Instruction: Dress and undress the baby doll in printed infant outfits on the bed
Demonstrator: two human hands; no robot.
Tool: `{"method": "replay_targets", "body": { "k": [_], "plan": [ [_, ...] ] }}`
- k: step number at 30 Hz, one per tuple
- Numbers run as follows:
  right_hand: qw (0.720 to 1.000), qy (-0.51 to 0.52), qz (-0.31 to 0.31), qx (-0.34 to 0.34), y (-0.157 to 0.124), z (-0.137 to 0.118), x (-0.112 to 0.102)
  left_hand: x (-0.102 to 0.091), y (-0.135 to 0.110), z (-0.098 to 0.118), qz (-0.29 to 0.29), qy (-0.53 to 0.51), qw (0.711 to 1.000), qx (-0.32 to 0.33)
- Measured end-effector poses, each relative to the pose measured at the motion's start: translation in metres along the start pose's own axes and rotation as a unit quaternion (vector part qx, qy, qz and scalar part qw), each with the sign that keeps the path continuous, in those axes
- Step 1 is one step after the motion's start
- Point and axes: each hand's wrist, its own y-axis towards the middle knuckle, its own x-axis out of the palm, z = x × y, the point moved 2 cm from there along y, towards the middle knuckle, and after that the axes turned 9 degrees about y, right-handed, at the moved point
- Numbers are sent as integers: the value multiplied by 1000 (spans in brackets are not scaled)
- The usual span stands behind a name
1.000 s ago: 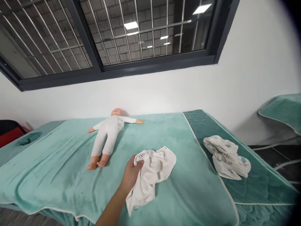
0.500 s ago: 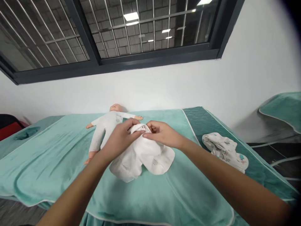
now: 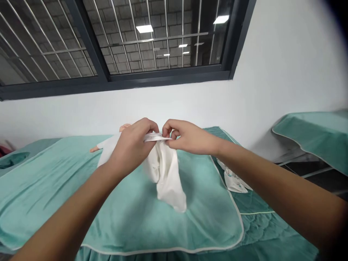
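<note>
Left hand (image 3: 133,146), right hand (image 3: 190,138), fingers (image 3: 151,127) pinched.

The white baby garment (image 3: 165,170) hangs above the bed (image 3: 67,188), a little right of its middle and about midway between the front edge and the wall side. The left hand (image 3: 133,145) and the right hand (image 3: 187,137) pinch its top hem between them, fingertips nearly meeting. Below the hands the soft cloth falls in loose, bunched folds and narrows to a rounded end that slants down to the right. Whether that end touches the bed's teal cover cannot be told.
</note>
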Motion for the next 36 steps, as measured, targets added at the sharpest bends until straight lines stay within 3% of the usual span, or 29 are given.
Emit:
{"method": "replay_targets", "body": {
  "k": [4,7,11,14,17,20,23,25,27,29,31,34,36],
  "plan": [
    [984,-147,101,-9,-11,9,-19,12,-6,-7,-18,24,999,-19],
    [971,-213,99,45,-23,21,-30,26,-18,-22,-49,5,996,-69],
    [950,-273,116,103,-47,48,-43,40,-38,-49,-123,-62,973,-184],
    [954,-224,141,143,-65,77,-55,44,-49,-72,-176,-76,949,-250],
    [955,-149,168,195,-72,101,-68,50,-52,-92,-266,-78,922,-271],
    [952,-121,172,223,-63,115,-74,61,-46,-109,-348,-101,895,-261],
    [945,-130,185,236,-44,130,-73,84,-35,-124,-411,-138,867,-245],
    [937,-171,168,252,-31,146,-69,107,-28,-133,-443,-92,864,-223],
    [920,-242,135,276,-21,168,-59,133,-24,-138,-434,25,877,-206],
    [896,-318,110,290,-15,189,-43,155,-27,-133,-372,139,897,-193],
    [889,-367,97,257,-11,203,-16,175,-38,-115,-282,203,925,-152],
    [935,-327,56,127,-5,212,35,209,-64,-77,-281,92,952,-82],
    [946,-290,41,136,1,221,64,232,-78,-59,-297,-23,951,-85]
  ]
}}
